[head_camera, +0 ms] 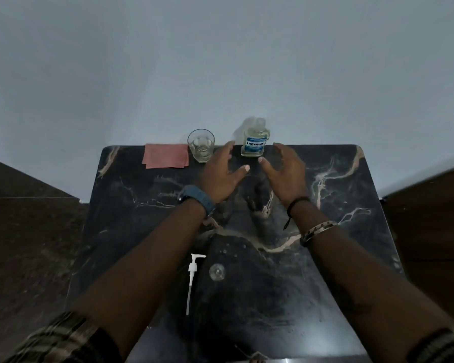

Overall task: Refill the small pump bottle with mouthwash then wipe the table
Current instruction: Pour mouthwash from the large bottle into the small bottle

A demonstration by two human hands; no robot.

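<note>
Left grip [222, 176] open, right grip [286, 174] open, flanking mouthwash bottle [254, 142]

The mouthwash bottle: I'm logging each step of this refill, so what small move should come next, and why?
Probably closing both hands on the mouthwash bottle. It stands upright at the table's far edge, the left hand and right hand are open on either side of it, neither touching it. The pump head already lies on the table.
</note>
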